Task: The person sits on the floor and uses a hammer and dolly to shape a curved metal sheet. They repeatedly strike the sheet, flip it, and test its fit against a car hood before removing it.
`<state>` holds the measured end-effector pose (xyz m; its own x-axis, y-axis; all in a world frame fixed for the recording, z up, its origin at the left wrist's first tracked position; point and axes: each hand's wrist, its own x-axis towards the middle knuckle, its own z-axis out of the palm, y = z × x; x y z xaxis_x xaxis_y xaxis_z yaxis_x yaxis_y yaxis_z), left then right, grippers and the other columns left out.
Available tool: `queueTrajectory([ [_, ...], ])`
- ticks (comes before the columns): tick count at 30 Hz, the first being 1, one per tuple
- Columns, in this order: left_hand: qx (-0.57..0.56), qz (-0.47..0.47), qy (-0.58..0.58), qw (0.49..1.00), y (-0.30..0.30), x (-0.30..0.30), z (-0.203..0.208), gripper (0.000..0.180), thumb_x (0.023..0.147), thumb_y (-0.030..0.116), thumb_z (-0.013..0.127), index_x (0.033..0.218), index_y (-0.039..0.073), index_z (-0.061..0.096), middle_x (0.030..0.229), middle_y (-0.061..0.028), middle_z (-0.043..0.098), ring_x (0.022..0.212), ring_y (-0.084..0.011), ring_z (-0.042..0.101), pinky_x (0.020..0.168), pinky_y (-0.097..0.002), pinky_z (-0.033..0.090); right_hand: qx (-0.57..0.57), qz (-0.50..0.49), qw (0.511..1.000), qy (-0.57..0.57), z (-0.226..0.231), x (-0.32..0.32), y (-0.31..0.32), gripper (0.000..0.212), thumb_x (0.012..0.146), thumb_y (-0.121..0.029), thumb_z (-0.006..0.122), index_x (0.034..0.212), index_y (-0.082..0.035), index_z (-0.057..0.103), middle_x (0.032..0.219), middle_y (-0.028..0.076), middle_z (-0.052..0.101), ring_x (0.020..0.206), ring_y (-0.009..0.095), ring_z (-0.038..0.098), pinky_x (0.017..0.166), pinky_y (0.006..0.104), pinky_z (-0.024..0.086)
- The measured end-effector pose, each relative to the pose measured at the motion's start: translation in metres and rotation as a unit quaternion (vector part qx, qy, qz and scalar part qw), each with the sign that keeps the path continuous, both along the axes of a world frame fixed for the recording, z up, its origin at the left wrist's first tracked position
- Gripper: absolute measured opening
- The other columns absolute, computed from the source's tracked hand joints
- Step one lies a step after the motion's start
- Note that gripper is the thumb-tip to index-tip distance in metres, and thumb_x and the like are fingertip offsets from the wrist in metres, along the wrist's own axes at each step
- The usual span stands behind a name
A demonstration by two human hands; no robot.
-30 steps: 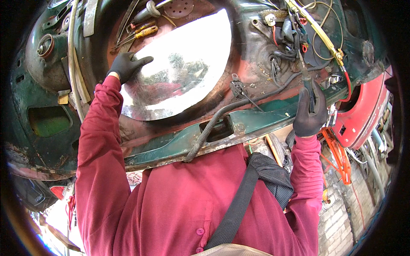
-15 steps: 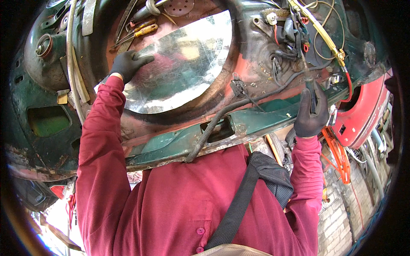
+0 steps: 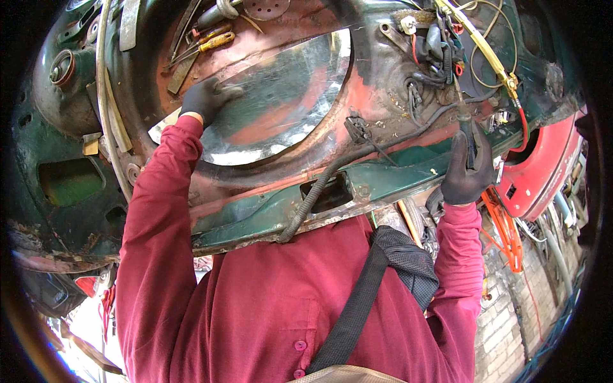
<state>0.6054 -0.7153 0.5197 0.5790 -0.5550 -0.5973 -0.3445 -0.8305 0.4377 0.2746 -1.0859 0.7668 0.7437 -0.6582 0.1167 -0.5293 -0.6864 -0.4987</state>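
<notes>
Your left hand (image 3: 203,99), in a black glove, lies with fingers spread on the upper left rim of the shiny round metal plate (image 3: 281,102); that grip is open and flat, pressing rather than clasping. The plate sits in the round opening of the worn red and green car body panel (image 3: 383,172), tilted so its lower left edge stands out from the red rim.

Your right hand (image 3: 467,172), also gloved in black, is closed around a dark-handled tool (image 3: 470,137) that points up toward the tangle of black cables (image 3: 434,51) at the panel's upper right. That grip is tight on the handle.

Around the plate you have little room: the red rim hugs it on the right and below, and only the left side stands free. A thick black corrugated hose (image 3: 313,201) runs from below the plate down past a rectangular slot in the green sill. A yellow-sleeved wire (image 3: 476,41) crosses above your right hand, and an orange-handled screwdriver (image 3: 214,41) lies just above your left. An orange cable (image 3: 504,226) hangs near your right wrist.
</notes>
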Motion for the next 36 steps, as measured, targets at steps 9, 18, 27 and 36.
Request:
queueTrajectory([
  [9,0.041,0.012,-0.037,0.998,-0.001,-0.029,-0.015,0.072,0.082,0.074,0.076,0.094,0.003,0.074,0.093,-0.027,0.074,0.095,-0.0447,0.073,0.081,-0.0502,0.056,0.007,-0.007,1.0,0.008,0.001,0.001,0.003,0.035,0.102,-0.009,0.069,0.131,0.01,0.065,0.119,0.021,0.074,0.104,0.024,0.074,0.093,0.0351,0.058],
  [18,-0.022,-0.047,-0.075,0.996,0.0,-0.02,-0.023,0.07,0.081,0.074,0.077,0.085,0.004,0.071,0.085,-0.0221,0.073,0.079,-0.0413,0.072,0.072,-0.0493,0.055,0.006,-0.01,1.0,0.021,-0.001,0.0,0.002,0.031,0.104,-0.009,0.066,0.129,0.008,0.068,0.125,0.02,0.074,0.109,0.027,0.072,0.098,0.038,0.056],
  [27,-0.032,-0.08,-0.071,0.994,-0.002,0.003,-0.014,0.067,0.084,0.071,0.074,0.089,0.005,0.073,0.087,-0.0195,0.075,0.084,-0.0414,0.073,0.079,-0.0472,0.056,-0.026,0.003,0.999,0.045,0.0,0.0,0.001,0.03,0.105,-0.009,0.065,0.129,0.008,0.068,0.124,0.02,0.075,0.11,0.027,0.072,0.098,0.0371,0.055],
  [36,-0.055,-0.078,-0.073,0.993,0.0,-0.005,-0.019,0.062,0.084,0.066,0.078,0.09,0.005,0.074,0.092,-0.0217,0.075,0.089,-0.0404,0.074,0.078,-0.0463,0.057,-0.034,-0.006,0.999,0.034,-0.002,-0.001,0.002,0.031,0.105,-0.011,0.065,0.13,0.008,0.068,0.125,0.02,0.074,0.111,0.027,0.072,0.097,0.0377,0.056],
])
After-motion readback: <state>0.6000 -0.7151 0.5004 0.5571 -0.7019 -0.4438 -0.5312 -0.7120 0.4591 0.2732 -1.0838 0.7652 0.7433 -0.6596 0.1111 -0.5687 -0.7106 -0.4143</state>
